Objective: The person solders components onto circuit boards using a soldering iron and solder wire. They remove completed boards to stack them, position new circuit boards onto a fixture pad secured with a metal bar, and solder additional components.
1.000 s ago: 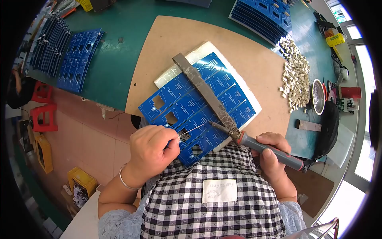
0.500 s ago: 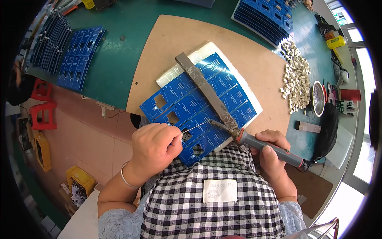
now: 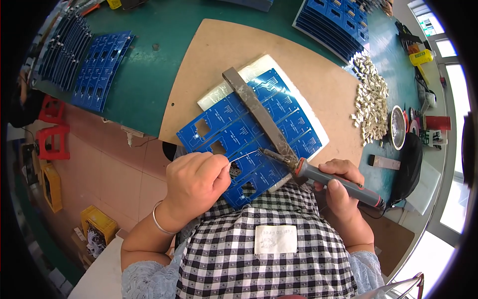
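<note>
A blue circuit board panel (image 3: 234, 137) with rectangular cutouts lies at a slant on a pale pad (image 3: 314, 144). Across it rests a long dark metal bar (image 3: 256, 110). My right hand (image 3: 342, 185) is closed round the grey handle of a soldering iron (image 3: 326, 178), whose tip touches or nearly touches the board near its middle. Pinched in my left hand (image 3: 198, 179) is a thin strand of solder wire (image 3: 244, 156). The wire's free end meets the iron's tip. My left fist covers part of the board's near left edge.
Beneath the pad is a brown board (image 3: 194, 65) on a green table (image 3: 144, 74). A heap of small metal parts (image 3: 369, 97) lies at right, beside a metal bowl (image 3: 397, 127). Blue board stacks stand at far right (image 3: 333, 27) and left (image 3: 102, 70). Red stools (image 3: 54, 142) are on the floor.
The soldering iron's tip and the wire's end have shifted slightly left on the board. Both hands keep their grip, and the whole view has moved a little.
</note>
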### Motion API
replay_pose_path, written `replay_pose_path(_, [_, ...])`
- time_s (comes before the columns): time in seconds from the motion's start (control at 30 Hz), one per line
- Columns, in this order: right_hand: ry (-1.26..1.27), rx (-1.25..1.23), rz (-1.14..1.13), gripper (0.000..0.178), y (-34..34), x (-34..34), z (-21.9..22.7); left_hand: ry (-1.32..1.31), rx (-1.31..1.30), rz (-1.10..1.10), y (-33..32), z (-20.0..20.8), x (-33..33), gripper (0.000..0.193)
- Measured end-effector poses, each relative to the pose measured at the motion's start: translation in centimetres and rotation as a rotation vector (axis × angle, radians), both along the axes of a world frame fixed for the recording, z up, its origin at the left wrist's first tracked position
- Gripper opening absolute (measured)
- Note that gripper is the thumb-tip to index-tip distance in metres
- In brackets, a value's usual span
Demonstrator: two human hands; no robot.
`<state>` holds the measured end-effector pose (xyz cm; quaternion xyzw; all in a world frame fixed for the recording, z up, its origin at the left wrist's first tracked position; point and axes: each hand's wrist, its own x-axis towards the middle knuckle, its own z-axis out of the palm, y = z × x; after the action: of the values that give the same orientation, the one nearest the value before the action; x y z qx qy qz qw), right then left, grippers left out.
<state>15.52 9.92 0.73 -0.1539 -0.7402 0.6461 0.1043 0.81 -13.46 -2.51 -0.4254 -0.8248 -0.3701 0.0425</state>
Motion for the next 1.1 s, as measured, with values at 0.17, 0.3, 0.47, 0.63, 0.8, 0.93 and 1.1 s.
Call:
replay_pose_path(0.17, [0.024,-0.029,0.071,0.031,0.7,-0.2,0.0,0.034,0.009,0.020,0.2,0.0,-0.1,0.016])
replay_pose_path(0.3, [0.001,-0.009,0.095,0.032,0.8,-0.2,0.1,0.021,-0.006,0.013,0.1,0.1,-0.3,0.016])
replay_pose_path(0.47, [0.195,-0.027,0.036,0.031,0.4,-1.1,-0.2,0.061,0.041,0.078,-0.6,0.3,-0.7,0.016])
replay_pose_path(0.63, [0.199,0.125,0.141,0.028,0.0,-1.9,-0.7,0.010,0.026,0.050,-1.4,0.3,-0.8,0.018])
replay_pose_path(0.8, [0.152,0.050,0.132,0.028,-0.5,-1.8,-0.7,0.014,-0.007,0.030,-1.4,0.1,-0.5,0.018])
replay_pose_path(0.93, [0.152,0.077,0.135,0.028,-0.4,-1.8,-0.6,0.033,0.016,0.030,-1.2,0.0,-0.5,0.018])
replay_pose_path(1.1, [0.136,0.084,0.127,0.028,-0.4,-1.7,-0.8,0.077,0.016,0.038,-0.9,-0.4,-0.8,0.017])
